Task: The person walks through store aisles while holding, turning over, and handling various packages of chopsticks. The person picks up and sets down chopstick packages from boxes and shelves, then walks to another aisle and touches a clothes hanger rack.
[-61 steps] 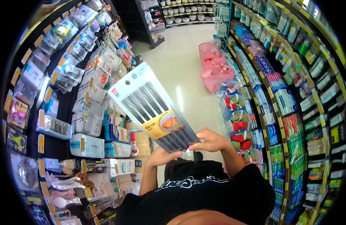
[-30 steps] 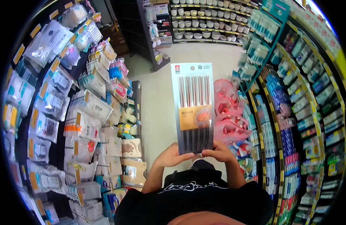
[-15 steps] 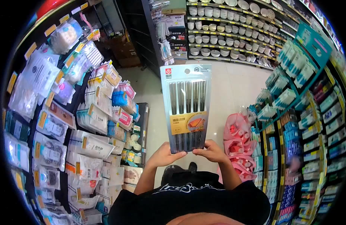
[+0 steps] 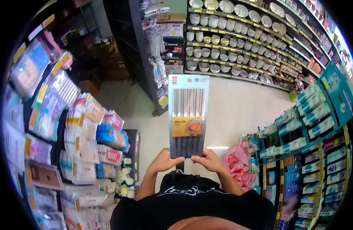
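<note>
A blister pack of chopsticks (image 4: 188,103) is held upright in front of my chest. Through its clear front show several shiny metallic chopsticks with dark lower ends, crossed by a yellow-orange label with a food picture. My left hand (image 4: 164,161) grips the lower left corner, thumb on the front face. At the lower right corner my right hand (image 4: 210,160) pinches the pack the same way. The fingers behind the card are hidden.
Hanging packaged goods (image 4: 84,145) line the left rack. Bowls and plates fill the back shelves (image 4: 237,50). A teal display rack (image 4: 337,96) stands at right, with pink bagged items (image 4: 239,165) low beside it. Pale floor (image 4: 237,99) runs between them.
The view has shifted, bringing more of the back shelves in. The pack stays in both hands, now more upright, and light reflects more brightly off the chopsticks.
</note>
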The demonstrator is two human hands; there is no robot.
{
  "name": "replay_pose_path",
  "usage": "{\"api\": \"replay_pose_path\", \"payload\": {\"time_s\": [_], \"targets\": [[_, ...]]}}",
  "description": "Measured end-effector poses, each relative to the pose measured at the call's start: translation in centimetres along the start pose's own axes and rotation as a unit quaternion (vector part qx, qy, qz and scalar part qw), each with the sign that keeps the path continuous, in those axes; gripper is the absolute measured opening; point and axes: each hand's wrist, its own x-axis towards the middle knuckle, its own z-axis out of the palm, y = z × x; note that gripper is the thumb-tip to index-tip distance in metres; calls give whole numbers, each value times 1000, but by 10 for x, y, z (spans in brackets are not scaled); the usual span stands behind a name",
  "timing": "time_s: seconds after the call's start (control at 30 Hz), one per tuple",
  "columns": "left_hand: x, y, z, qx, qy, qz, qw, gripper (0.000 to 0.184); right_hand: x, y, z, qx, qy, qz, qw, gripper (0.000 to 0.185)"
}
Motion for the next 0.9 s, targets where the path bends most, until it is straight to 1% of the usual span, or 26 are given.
{"api": "replay_pose_path", "payload": {"time_s": [0.03, 0.07, 0.1, 0.17, 0.27, 0.37, 0.47, 0.5, 0.6, 0.7, 0.8, 0.83, 0.9], "targets": [[26, 9, -20, 30, -5, -12, 999, 22, 26, -5, -13, -33, 8, -1, 999, 29], [50, 9, -36, 9, -13, -9, 1000, 24, 44, -8, -24, -64, 14, 3, 998, 30], [75, 8, -51, -14, -21, -8, 1000, 26, 63, -18, -36, -55, 11, -11, 998, 32], [123, 4, -76, -81, -51, 10, 995, 29, 100, -24, -61, -22, 0, -8, 1000, 32], [184, 4, -101, -88, -79, -12, 993, 28, 145, -17, -95, 47, 4, 12, 999, 30], [242, -11, -111, -110, -83, -22, 990, 26, 190, -9, -131, 100, 25, 17, 994, 26], [302, -25, -120, -86, -67, -12, 994, 30, 237, -3, -173, 108, 54, 17, 992, 25], [324, -31, -125, -81, -67, -28, 994, 30, 257, 3, -190, 111, 59, 12, 992, 24], [395, -39, -136, -103, -45, -33, 993, 30, 315, 11, -244, 132, 60, 9, 989, 24], [468, -39, -153, -64, -17, -22, 998, 31, 372, 2, -301, 96, 71, 2, 993, 25], [543, -28, -175, 6, -5, -54, 998, 30, 431, -10, -362, 51, 61, -21, 997, 27], [568, -27, -180, 2, -1, -4, 1000, 32, 450, -14, -380, 78, 52, -24, 995, 28], [608, -33, -185, -46, 57, 1, 997, 37, 487, -17, -409, 83, 57, -35, 994, 26]]}}
